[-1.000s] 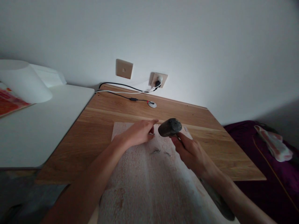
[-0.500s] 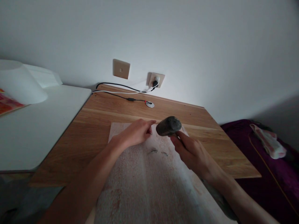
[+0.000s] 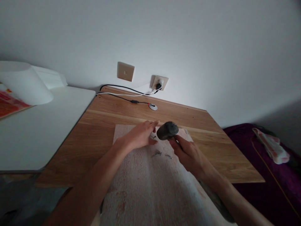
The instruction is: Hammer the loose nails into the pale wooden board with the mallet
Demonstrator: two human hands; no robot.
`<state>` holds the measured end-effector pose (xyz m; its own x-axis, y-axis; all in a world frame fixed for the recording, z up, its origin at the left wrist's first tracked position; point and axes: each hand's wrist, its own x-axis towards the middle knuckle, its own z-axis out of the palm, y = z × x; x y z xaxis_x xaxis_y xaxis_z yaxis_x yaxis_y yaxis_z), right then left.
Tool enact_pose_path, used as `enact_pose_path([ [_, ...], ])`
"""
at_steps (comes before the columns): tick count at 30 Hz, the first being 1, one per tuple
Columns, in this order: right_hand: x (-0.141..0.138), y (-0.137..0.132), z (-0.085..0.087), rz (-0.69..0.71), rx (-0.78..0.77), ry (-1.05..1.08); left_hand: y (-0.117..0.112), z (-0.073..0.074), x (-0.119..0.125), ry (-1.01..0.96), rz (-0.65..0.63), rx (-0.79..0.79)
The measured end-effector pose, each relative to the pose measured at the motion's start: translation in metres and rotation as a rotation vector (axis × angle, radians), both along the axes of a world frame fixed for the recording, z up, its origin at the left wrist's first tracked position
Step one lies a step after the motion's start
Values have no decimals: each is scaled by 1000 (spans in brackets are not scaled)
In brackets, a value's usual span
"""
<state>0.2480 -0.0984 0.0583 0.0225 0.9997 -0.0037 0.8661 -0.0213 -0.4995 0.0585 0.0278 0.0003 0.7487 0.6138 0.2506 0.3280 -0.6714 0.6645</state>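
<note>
My right hand [image 3: 191, 155] grips a hammer near its dark, blunt head [image 3: 167, 130], with the handle [image 3: 217, 202] running back under my forearm. The head hangs over the far part of a pale, worn board [image 3: 136, 185]. Left of it, my left hand [image 3: 143, 133] rests over the board with thumb and fingers apart. A small nail [image 3: 153, 137] shows in the gap between them, apparently standing in the board. Nearer to me lie several loose nails [image 3: 158, 154], with more nails [image 3: 168, 156] a little to the right.
The board lies on a wooden table [image 3: 77, 144] against the wall. Cables [image 3: 127, 94] run along its back to a wall socket [image 3: 160, 83]. A white table [image 3: 54, 125] with a white cylinder [image 3: 30, 84] stands at left. Purple fabric [image 3: 265, 169] lies at right.
The fingers of my left hand have opened away from the nail they were closed around. The hammer has shifted slightly left and down toward the nail. The whole view has shifted slightly.
</note>
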Motion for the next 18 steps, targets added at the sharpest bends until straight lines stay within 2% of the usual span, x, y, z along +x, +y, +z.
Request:
enact_pose_path([
  [4, 21, -8, -4, -108, -21, 53, 0, 2, 2, 36, 45, 6],
  [10, 53, -24, -32, -221, -14, 46, 1, 1, 2, -56, 45, -15],
  [14, 57, -31, -44, -221, 70, 15, 1, 2, 2, -73, 35, -44],
  [18, 55, -33, -43, -221, 61, 1, -1, 6, 2, -76, 49, -48],
])
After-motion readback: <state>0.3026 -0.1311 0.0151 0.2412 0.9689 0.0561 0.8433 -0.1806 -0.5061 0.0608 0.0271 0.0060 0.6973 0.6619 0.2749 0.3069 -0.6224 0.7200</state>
